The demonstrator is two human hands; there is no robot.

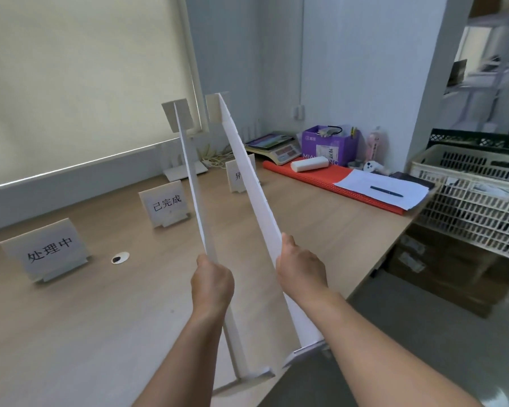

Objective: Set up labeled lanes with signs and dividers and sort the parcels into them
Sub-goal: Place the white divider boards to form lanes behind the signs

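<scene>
I hold two long white divider boards above the wooden table (106, 318), each with small feet at both ends. My left hand (212, 284) grips the left divider (192, 183) near its middle. My right hand (301, 267) grips the right divider (247, 174), which tilts up and away from me. Three white signs stand on the table: one at the left (46, 249), one in the middle (166, 204), and a third (236, 176) partly hidden behind the right divider.
A red mat (312, 179) with a white roll (309, 163), papers and a pen (386, 191) lies at the far right. A scale (276, 148) and purple box (328, 145) stand behind. White baskets (476, 201) sit at the right, cardboard boxes below on the floor.
</scene>
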